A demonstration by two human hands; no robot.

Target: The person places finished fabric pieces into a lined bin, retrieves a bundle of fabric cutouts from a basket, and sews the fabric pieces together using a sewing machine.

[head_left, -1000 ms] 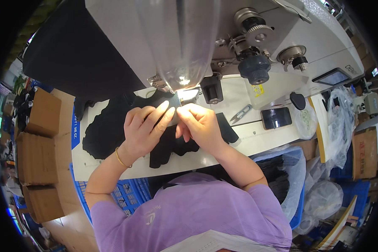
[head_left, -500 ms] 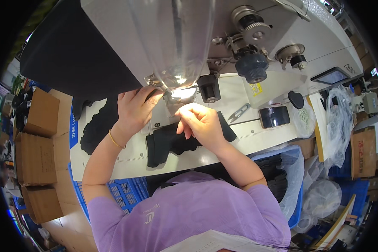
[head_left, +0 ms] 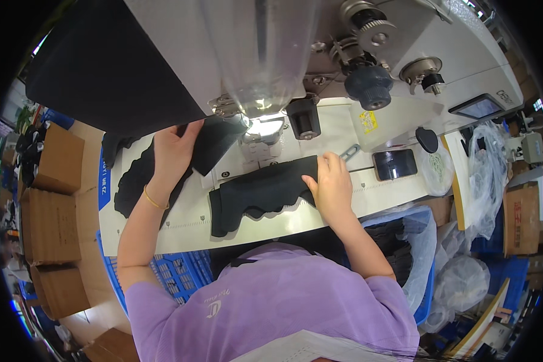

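Note:
My left hand (head_left: 174, 154) is closed on a black fabric piece (head_left: 214, 145), left of the lit needle area of the sewing machine (head_left: 265, 130). That piece runs from my fingers up to the machine's foot. A second black fabric piece (head_left: 259, 190), with one straight and one wavy edge, lies on the white table in front of the machine. At its right end my right hand (head_left: 333, 188) grips it, thumb on top and fingers at the far edge. Just beyond those fingers, thread snips (head_left: 350, 152) are partly hidden.
More black fabric (head_left: 136, 184) lies at the table's left. A phone (head_left: 394, 164) and a clear bag (head_left: 435, 176) lie at the right. Blue baskets (head_left: 181, 274) stand below the near edge; cardboard boxes (head_left: 53, 229) are stacked on the left.
My right hand has moved from near the needle right and towards me, onto the wavy-edged piece. The left hand has shifted left, and the fabric it holds now shows beside the machine foot.

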